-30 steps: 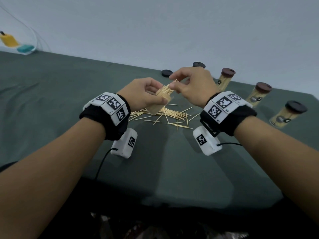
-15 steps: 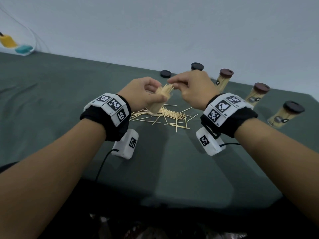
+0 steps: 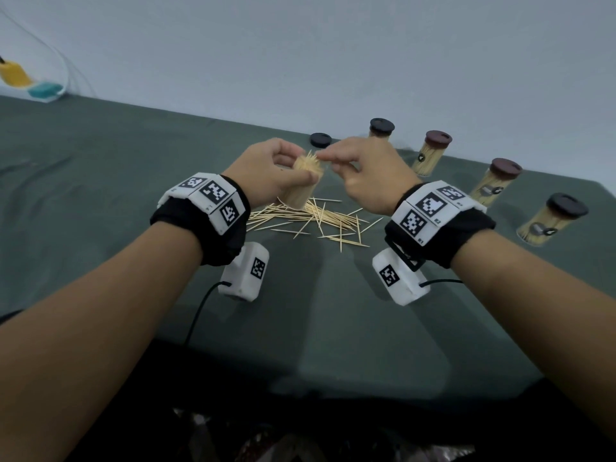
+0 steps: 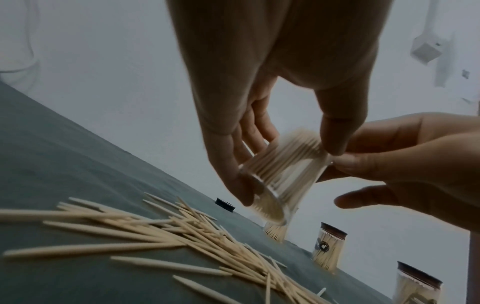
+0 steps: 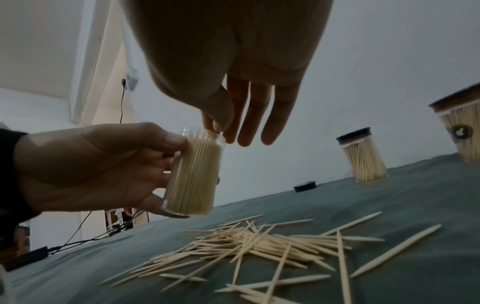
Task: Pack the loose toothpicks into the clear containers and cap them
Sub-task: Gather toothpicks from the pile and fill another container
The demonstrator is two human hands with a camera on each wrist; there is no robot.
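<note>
Holding: clear container (image 3: 304, 185), open-topped and packed with toothpicks, gripped off the table by left hand (image 3: 266, 176), tilted a little, base lowest.
Left hand pose: thumb (image 5: 166, 137) across the near wall, fingers (image 4: 233, 164) curled round the far side, wrist raised above the cloth.
Right hand: right hand (image 3: 363, 175) at the container's mouth, thumb and forefinger pinched together on the toothpick tips; whether one toothpick sits between them, cannot tell.
Right hand pose: other three fingers (image 5: 275, 115) straight and hanging down beside the rim, palm facing down, wrist level with the left.
Loose toothpicks: loose toothpicks (image 3: 320, 220) scattered in a crossing heap on the cloth, directly under and just nearer than both hands.
Loose cap: black cap (image 3: 320, 140) lying flat beyond the hands, near the far edge.
Capped containers: four capped containers in a row to the right, well apart from the hands, first (image 3: 381, 128) black-capped and partly behind the right hand, second (image 3: 431, 153) and third (image 3: 496, 181) brown-capped, fourth (image 3: 551, 220) black-capped; all full of toothpicks.
Surface: green cloth-covered table (image 3: 133, 155) under everything.
Wrists: black wristbands (image 3: 440, 235) with white marker blocks on both arms, a white camera unit (image 3: 246, 271) hanging below each.
</note>
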